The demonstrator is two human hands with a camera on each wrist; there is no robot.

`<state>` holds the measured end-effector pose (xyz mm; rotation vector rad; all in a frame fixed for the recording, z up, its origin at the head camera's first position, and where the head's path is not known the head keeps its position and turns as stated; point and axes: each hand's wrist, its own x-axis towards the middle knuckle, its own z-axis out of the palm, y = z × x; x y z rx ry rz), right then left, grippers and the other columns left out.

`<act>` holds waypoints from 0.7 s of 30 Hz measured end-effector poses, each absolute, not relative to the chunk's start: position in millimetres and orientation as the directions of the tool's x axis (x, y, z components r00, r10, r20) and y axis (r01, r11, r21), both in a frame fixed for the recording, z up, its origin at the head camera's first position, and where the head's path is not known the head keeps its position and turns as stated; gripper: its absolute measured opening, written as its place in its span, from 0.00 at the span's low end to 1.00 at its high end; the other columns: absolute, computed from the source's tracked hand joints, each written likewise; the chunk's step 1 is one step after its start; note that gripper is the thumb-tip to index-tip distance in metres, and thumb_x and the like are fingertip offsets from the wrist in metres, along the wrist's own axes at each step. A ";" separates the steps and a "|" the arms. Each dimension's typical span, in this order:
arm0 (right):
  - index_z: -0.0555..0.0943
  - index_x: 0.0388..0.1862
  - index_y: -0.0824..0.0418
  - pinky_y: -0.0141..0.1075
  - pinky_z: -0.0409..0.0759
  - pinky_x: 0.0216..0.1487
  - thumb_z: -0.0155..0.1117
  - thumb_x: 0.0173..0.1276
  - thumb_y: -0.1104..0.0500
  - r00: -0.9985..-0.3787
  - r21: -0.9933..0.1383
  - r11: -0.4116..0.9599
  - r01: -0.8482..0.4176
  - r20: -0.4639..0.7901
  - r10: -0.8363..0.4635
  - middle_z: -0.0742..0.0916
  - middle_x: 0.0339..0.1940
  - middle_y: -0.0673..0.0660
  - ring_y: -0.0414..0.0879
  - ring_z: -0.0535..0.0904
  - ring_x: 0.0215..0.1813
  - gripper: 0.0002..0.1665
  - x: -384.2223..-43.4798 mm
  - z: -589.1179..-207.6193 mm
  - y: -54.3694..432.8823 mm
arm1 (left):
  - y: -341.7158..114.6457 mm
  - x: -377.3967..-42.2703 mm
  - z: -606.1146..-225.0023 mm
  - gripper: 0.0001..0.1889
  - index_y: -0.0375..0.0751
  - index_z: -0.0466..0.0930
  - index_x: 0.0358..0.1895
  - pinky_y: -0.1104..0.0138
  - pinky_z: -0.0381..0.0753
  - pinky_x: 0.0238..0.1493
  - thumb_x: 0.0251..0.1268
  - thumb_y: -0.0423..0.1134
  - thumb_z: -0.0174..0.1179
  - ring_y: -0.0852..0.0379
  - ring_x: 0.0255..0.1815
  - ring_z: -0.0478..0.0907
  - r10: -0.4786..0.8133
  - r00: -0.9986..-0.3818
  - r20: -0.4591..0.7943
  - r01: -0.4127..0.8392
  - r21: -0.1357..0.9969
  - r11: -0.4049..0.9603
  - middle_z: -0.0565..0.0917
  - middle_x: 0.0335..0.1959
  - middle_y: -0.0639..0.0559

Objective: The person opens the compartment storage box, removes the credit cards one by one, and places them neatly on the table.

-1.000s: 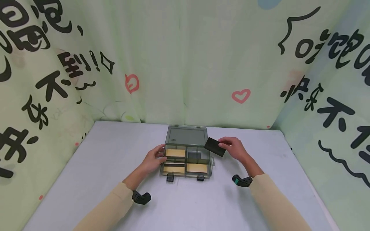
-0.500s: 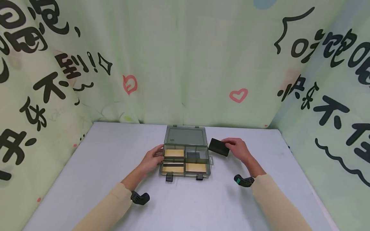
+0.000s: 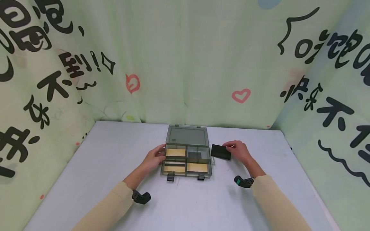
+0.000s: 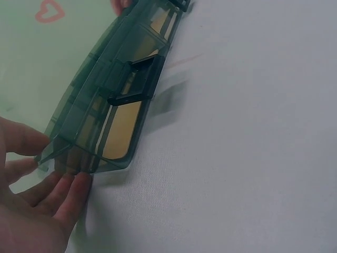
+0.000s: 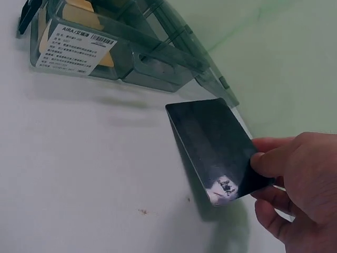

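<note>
A smoky-grey plastic compartment box lies with its lid folded back on the white table. Tan flat pieces fill three of its compartments, and a dark strip crosses the front left one. The back right compartment looks see-through. My left hand holds the box's left side, thumb and fingers on its end wall. Beside the box's right side, my right hand pinches a thin black rectangular card by its right edge, thumb on top. The card tilts close over the table and has a glossy patch near one corner.
Two dark latches stick out from the box's front edge. A printed white label is on its right side wall. Pale green curtains with black writing enclose the table behind and on both sides.
My right hand has moved the black card slightly right and down, away from the box's edge toward the table, and levelled it somewhat. My left hand stays on the box.
</note>
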<state>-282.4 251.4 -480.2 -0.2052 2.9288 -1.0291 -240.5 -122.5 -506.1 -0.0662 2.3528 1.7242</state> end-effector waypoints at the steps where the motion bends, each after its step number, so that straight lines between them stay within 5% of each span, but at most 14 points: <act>1: 0.85 0.49 0.65 0.43 0.78 0.47 0.56 0.69 0.67 -0.992 -0.619 0.778 -0.112 0.018 -0.128 0.85 0.52 0.66 0.56 0.79 0.49 0.14 -283.0 -481.4 251.1 | -122.5 -240.7 -506.4 0.31 0.49 0.61 0.73 0.55 0.78 0.58 0.67 0.31 0.52 0.43 0.69 0.69 0.096 -0.973 -0.208 -0.170 0.936 0.309 0.68 0.71 0.42; 11: 0.80 0.57 0.66 0.53 0.76 0.57 0.57 0.70 0.64 -0.994 -0.576 0.813 -0.082 -0.014 -0.110 0.83 0.54 0.67 0.60 0.78 0.54 0.17 -283.9 -492.0 245.4 | -124.3 -242.7 -511.0 0.31 0.50 0.62 0.73 0.55 0.78 0.59 0.67 0.31 0.52 0.44 0.69 0.70 0.098 -0.974 -0.202 -0.163 0.936 0.312 0.68 0.71 0.43; 21: 0.79 0.57 0.66 0.57 0.73 0.61 0.68 0.61 0.64 -0.987 -0.533 0.837 -0.125 -0.016 -0.157 0.79 0.59 0.68 0.63 0.76 0.58 0.24 -278.0 -496.4 246.5 | -122.9 -240.1 -507.8 0.31 0.49 0.61 0.73 0.58 0.79 0.55 0.67 0.30 0.51 0.44 0.68 0.70 0.102 -0.975 -0.198 -0.158 0.938 0.308 0.68 0.71 0.42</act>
